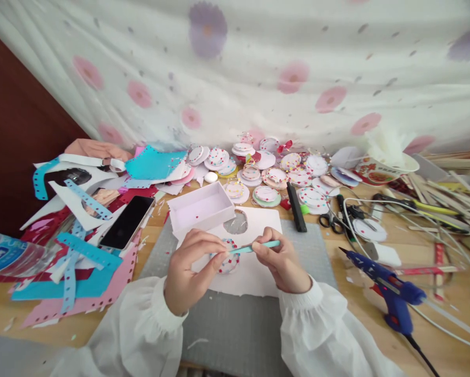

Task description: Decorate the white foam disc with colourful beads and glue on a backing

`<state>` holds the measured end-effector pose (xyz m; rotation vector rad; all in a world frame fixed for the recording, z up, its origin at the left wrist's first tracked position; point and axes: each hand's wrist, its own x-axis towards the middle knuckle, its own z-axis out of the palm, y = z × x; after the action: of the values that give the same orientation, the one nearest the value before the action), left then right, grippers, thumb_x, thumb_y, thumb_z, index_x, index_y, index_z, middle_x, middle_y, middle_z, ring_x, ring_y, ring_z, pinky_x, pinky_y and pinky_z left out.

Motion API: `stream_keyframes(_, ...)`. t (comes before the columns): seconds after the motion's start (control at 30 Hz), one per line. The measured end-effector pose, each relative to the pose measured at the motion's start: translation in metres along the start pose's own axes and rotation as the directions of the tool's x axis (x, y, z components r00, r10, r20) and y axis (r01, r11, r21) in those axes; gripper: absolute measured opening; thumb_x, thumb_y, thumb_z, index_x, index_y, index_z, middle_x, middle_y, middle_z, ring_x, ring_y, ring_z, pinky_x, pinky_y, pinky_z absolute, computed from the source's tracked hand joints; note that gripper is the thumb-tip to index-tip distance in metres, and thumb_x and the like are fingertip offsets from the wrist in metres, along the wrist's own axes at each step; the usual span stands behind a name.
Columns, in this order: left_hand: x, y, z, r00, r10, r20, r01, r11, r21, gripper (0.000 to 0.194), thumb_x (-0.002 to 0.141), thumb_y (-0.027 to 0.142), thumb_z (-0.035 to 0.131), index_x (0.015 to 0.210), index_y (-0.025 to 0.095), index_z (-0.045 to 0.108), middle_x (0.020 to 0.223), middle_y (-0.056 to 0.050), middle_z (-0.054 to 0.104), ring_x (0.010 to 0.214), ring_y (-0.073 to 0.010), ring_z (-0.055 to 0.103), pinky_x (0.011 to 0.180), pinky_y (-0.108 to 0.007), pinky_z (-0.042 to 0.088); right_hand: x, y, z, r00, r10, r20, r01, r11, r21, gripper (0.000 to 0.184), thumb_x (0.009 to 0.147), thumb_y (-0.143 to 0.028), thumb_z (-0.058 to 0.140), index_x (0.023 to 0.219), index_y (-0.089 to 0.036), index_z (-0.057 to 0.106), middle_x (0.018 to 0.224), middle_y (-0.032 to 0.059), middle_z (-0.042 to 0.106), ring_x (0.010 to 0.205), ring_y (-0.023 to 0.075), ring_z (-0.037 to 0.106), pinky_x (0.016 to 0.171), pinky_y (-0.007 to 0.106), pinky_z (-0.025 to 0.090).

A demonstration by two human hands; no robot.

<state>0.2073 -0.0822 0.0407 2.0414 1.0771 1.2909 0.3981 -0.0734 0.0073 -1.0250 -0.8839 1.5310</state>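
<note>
My left hand [193,269] is closed, its thumb and fingertips pinched at one end of a slim teal tool [272,244]. The other end sits in the pinched fingers of my right hand [280,262]. A darker stretch shows midway along the tool; its exact kind is unclear. Just behind and below my left fingertips is a small round ring with red and blue dots [229,267], partly covered by that hand. I cannot tell whether the ring touches the fingers or lies on the white paper sheet [258,280] beneath. That sheet has a round hole cut near its top.
An open white box [201,207] stands behind my left hand, with several decorated paper discs [266,195] stacked beyond. A phone [128,222], paper scraps and a bottle [14,254] lie left. To the right are a black stick-like object [296,209], scissors [331,222] and a blue glue gun [392,288].
</note>
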Motion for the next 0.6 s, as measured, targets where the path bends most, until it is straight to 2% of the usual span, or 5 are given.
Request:
stream_keyframes(0.13, -0.007, 0.002, -0.002, 0.995, -0.103, 0.0, 0.102, 0.987, -0.126, 0.007, 0.083, 0.013, 0.059, 0.084, 0.019, 0.064, 0.086, -0.006, 0.065, 0.085, -0.0193, 0.061, 0.078, -0.035, 0.05, -0.002, -0.001, 0.004, 0.999, 0.0, 0.037, 0.001, 1.0, -0.03, 0.04, 0.063, -0.039, 0.077, 0.065, -0.02, 0.042, 0.06, -0.0047, 0.052, 0.046, 0.0039, 0.031, 0.043, 0.02, 0.02)
stream_keyframes(0.27, -0.014, -0.001, -0.014, 0.987, -0.157, -0.027, 0.154, 0.982, -0.114, 0.006, 0.086, 0.017, 0.054, 0.085, 0.018, 0.06, 0.083, -0.006, 0.062, 0.082, -0.0187, 0.059, 0.075, -0.032, 0.048, -0.002, -0.004, 0.001, 0.999, 0.026, 0.026, -0.026, 1.0, 0.014, 0.041, 0.064, -0.04, 0.077, 0.067, -0.02, 0.041, 0.051, -0.0094, 0.041, 0.042, 0.0027, 0.024, 0.041, 0.02, 0.015)
stream_keyframes(0.37, -0.019, -0.007, -0.034, 0.978, -0.206, -0.02, 0.206, 0.978, -0.01, 0.008, 0.089, 0.022, 0.05, 0.084, 0.018, 0.056, 0.082, -0.004, 0.06, 0.082, -0.018, 0.057, 0.074, -0.03, 0.046, 0.0, -0.005, -0.003, 0.999, 0.032, 0.014, -0.033, 0.996, 0.08, 0.041, 0.065, -0.039, 0.077, 0.067, -0.02, 0.04, 0.047, -0.0124, 0.032, 0.04, 0.0018, 0.018, 0.041, 0.02, 0.011)
stream_keyframes(0.47, -0.035, -0.019, -0.058, 0.95, -0.307, -0.052, 0.311, 0.932, 0.188, 0.014, 0.09, 0.025, 0.047, 0.08, 0.018, 0.054, 0.076, -0.002, 0.058, 0.075, -0.0159, 0.055, 0.07, -0.027, 0.043, 0.002, -0.005, -0.005, 0.999, 0.037, 0.005, -0.037, 0.99, 0.138, 0.04, 0.066, -0.036, 0.077, 0.067, -0.02, 0.04, 0.048, -0.0125, 0.033, 0.039, 0.001, 0.017, 0.041, 0.021, 0.01)
stream_keyframes(0.6, -0.063, -0.039, -0.081, 0.898, -0.39, -0.202, 0.439, 0.815, 0.379, 0.037, 0.085, 0.03, 0.054, 0.052, 0.018, 0.042, 0.048, 0.004, 0.039, 0.05, -0.0115, 0.04, 0.054, -0.025, 0.035, 0.002, -0.004, -0.006, 0.999, 0.046, -0.006, -0.044, 0.985, 0.165, 0.039, 0.066, -0.035, 0.077, 0.068, -0.02, 0.041, 0.049, -0.0122, 0.035, 0.039, 0.0012, 0.017, 0.042, 0.021, 0.009)
